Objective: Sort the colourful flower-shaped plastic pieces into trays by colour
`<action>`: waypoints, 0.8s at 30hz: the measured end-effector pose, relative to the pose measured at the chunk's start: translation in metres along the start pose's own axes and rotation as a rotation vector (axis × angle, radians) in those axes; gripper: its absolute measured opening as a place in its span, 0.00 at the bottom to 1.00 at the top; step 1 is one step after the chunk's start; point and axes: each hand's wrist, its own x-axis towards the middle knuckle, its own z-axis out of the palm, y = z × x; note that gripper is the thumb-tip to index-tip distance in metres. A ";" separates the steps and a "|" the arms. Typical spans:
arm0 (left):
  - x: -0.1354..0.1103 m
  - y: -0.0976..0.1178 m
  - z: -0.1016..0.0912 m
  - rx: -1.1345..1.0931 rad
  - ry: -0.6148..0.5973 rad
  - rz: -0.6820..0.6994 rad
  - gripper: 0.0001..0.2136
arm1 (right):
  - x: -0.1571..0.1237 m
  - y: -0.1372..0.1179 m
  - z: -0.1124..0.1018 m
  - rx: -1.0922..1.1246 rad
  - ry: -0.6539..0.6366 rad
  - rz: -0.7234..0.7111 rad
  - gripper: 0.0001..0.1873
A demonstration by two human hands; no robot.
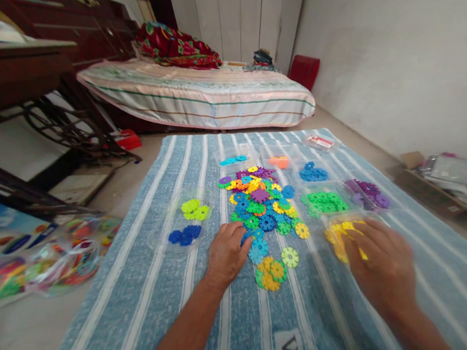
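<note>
A heap of gear-shaped plastic discs (259, 195) in many colours lies in the middle of the striped cloth. At its near left edge is my left hand (228, 252), fingers curled, with a blue disc (246, 238) between thumb and forefinger. Just in front lie light-blue discs (258, 250), a lone yellow-green disc (290, 257) and a small cluster of orange-yellow and green discs (271, 275). On the right, my right hand (383, 263) reaches over a clear box of yellow discs (337, 237). Its fingers are apart, slightly blurred, and partly hide the yellow pieces.
Clear boxes hold green discs (326, 202), purple discs (368, 193), blue discs (313, 172), orange discs (279, 162), cyan discs (232, 160), lime discs (195, 209) and dark-blue discs (185, 235). Beyond stands a bed (212, 99); bagged toys (63, 256) lie left.
</note>
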 end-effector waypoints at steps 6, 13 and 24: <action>0.001 0.002 0.000 0.006 0.004 0.004 0.06 | -0.008 -0.013 0.000 0.083 -0.059 -0.035 0.07; -0.001 0.001 0.000 0.001 0.013 0.000 0.06 | -0.032 -0.097 0.040 0.345 -0.296 -0.062 0.06; 0.000 0.002 -0.002 0.002 -0.006 -0.007 0.06 | -0.053 -0.099 0.058 0.399 -0.154 -0.175 0.14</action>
